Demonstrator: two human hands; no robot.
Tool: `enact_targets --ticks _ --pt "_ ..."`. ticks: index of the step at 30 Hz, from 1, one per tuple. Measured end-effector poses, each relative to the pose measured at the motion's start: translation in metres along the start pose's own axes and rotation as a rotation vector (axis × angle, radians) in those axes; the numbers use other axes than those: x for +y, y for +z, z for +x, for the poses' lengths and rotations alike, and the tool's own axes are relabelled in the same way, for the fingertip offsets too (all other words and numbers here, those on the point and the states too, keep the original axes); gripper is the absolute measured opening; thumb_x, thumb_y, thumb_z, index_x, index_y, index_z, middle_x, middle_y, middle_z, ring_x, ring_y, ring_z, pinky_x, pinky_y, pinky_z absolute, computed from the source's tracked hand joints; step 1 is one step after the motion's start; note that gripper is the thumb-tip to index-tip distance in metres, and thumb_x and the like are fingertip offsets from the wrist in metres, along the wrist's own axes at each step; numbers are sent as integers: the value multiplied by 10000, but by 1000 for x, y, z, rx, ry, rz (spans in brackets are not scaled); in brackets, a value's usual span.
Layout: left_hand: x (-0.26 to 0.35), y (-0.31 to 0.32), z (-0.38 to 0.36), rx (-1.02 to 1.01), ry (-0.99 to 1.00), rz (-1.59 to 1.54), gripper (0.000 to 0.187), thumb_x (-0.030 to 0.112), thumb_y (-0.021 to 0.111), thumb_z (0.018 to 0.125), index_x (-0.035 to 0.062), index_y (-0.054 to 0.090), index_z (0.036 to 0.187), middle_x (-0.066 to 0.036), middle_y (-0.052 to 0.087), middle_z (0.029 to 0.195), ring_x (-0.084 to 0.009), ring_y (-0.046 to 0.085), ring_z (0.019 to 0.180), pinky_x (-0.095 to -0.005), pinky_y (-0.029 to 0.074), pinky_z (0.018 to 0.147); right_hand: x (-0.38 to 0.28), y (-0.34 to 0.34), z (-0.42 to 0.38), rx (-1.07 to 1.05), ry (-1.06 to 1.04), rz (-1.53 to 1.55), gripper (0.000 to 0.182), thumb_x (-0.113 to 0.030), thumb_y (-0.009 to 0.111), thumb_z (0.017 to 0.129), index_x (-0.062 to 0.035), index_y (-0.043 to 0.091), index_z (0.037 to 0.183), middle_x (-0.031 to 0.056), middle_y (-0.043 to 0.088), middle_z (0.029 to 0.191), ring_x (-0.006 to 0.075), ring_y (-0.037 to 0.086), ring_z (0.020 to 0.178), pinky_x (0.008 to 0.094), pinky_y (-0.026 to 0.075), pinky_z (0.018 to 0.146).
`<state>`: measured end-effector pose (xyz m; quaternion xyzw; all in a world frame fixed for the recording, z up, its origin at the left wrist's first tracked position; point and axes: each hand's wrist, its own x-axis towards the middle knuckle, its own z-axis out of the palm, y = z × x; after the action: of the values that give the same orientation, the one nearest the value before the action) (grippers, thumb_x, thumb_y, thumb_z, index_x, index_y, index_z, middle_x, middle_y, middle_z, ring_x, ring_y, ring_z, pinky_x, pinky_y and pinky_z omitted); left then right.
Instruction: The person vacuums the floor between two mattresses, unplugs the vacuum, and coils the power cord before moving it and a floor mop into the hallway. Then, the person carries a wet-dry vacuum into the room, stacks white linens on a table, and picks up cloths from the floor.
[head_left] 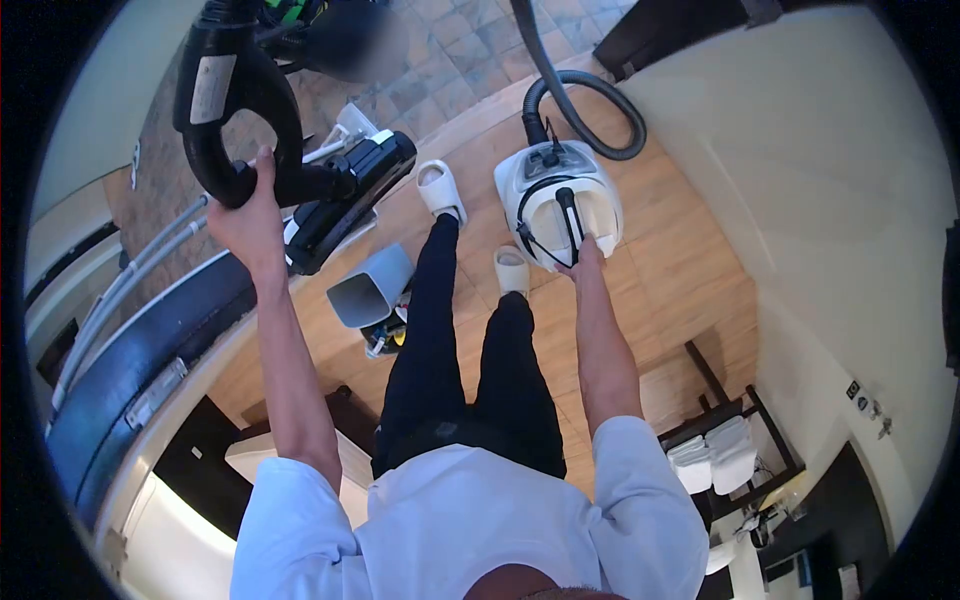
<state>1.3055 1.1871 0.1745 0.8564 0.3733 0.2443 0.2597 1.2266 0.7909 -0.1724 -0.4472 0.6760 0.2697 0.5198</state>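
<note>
At the upper left, my left hand point(250, 220) is wrapped round the lower end of a thick black looped handle point(280, 120), which bears a pale label. Near the top centre-right, my right hand point(588, 262) is closed on the black carrying handle point(568, 215) of a white and grey vacuum cleaner point(605, 205). A dark ribbed hose point(628, 110) curves from the top of that machine. Beside the looped handle lies a long black floor head point(350, 195), tilted, with white parts behind it.
A grey bin point(370, 285) lies tipped beside my leg, with small items near it. White slippers point(440, 190) are on my feet. Pale tubes point(130, 275) run along the left. A dark rack point(775, 430) with folded white towels point(715, 455) stands at lower right.
</note>
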Motion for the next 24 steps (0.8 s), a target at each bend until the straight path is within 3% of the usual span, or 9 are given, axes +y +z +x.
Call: enact_targets --ticks 7,18,24 --pt "-18 23 50 -41 34 -102 313 241 835 781 -37 715 858 -83 722 804 -115 651 752 -276 500 767 -12 48 -28 -140 6 45 511 -431 513 918 -114 493 1319 159 523 1306 403 531 1126 643 483 802" --pt "-27 74 145 -77 7 1 289 261 836 780 -7 740 828 -71 720 764 -124 664 712 -288 506 756 -34 139 -44 -236 10 67 508 -464 452 955 -131 490 1336 186 528 1302 401 557 1123 612 518 796" --pt "-26 110 179 -141 19 -32 260 240 836 784 3 730 809 -48 713 760 -101 648 711 -267 501 741 -53 238 -72 -125 55 165 500 -441 448 955 -113 489 1329 189 493 1343 410 510 1173 615 510 819"
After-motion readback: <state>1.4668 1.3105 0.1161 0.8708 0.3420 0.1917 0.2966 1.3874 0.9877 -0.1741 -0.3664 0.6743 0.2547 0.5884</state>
